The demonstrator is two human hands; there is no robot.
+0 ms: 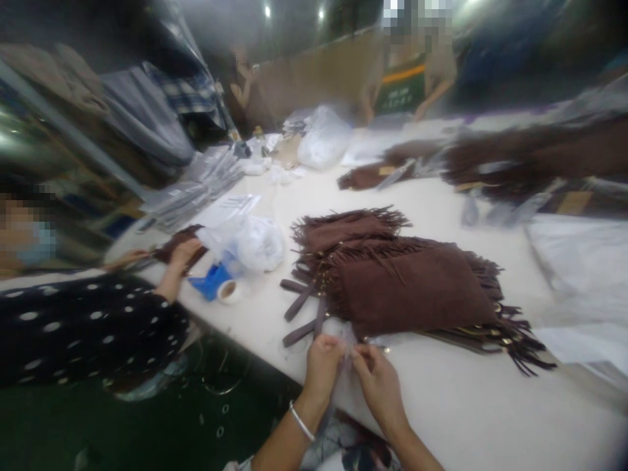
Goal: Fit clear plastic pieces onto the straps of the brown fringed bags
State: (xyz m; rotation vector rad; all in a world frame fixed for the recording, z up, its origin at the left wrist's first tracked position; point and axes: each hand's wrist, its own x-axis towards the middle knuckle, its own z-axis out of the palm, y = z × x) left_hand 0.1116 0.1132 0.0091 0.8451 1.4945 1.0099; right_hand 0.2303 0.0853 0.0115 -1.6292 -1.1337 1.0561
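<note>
At the near table edge, my left hand (324, 363) and my right hand (377, 371) are close together, fingers pinched on a thin, clear piece of plastic (349, 343) between them. Its exact shape is blurred. A silver bangle circles my left wrist. Just beyond my fingers lies a stack of brown fringed suede bags (417, 288), with zips along the near side and tassels at the right. Brown wrist straps (297, 304) stick out from the stack's left side, above my left hand.
A co-worker in a dotted sleeve (98, 320) handles a brown item at left. Nearby are a blue tape dispenser (210, 282) and a white plastic bag (260, 242). More brown bags (530, 157) lie at back right, white sheets (579, 261) at right. Another person (402, 85) stands across the table.
</note>
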